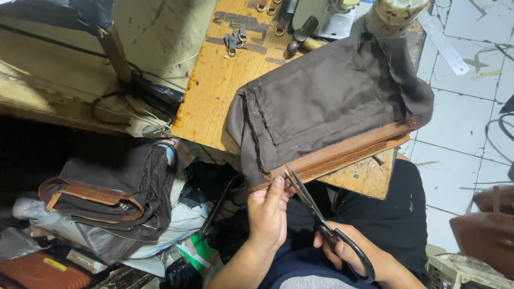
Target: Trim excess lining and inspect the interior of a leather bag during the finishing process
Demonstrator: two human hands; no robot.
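Brown fabric, a half-made bag panel [321, 101] with a tan leather strip [342, 152] along its near edge, lay spread over the wooden workbench [214, 85], its near left corner hanging off the bench edge so that the blades could reach it. On the floor to the left a finished brown bag [107, 195] with tan trim rested on a heap of cloth and plastic, out of the way of the cutting. At the right edge part of a reddish-brown bag [490, 227] stood on the white tiles. The left hand [267, 214] pinched the hanging corner of the panel between thumb and fingers, holding it taut and steady. The right hand [353, 251] was closed through the black loops of the scissors [316, 214], whose blades stood slightly parted with the tips at the leather edge just beside the left thumb. A steel ruler [443, 43] lay at the far right, partly off the bench. Small metal buckles [234, 40] and a hammer [300, 35] sat at the far end. Near the bottom a green-and-white package [195, 254] lay among the clutter, its print too small to tell
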